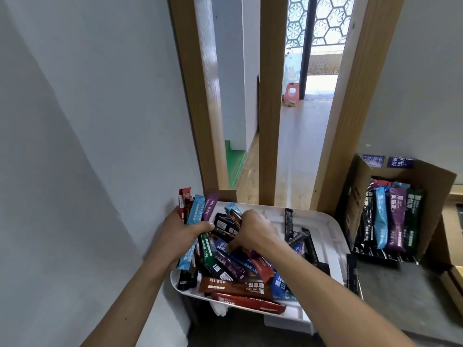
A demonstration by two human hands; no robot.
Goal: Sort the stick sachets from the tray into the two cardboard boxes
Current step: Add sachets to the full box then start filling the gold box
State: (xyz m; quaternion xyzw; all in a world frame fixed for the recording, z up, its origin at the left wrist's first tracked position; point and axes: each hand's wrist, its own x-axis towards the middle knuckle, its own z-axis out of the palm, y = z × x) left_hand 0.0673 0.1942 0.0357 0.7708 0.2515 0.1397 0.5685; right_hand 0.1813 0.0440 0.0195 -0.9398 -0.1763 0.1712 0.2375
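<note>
Stick sachets, mixed colours, heaped in white tray; left grip holding an upright fan of several at tray's far-left corner; right grip pinching dark ones atop heap; part-filled cardboard box right of tray.

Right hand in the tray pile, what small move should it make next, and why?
Probably lift the dark sachet clear and pass it to the left hand. The right hand curls its fingers on it, the left hand grips a bunch, and many sachets lie in the tray.
</note>
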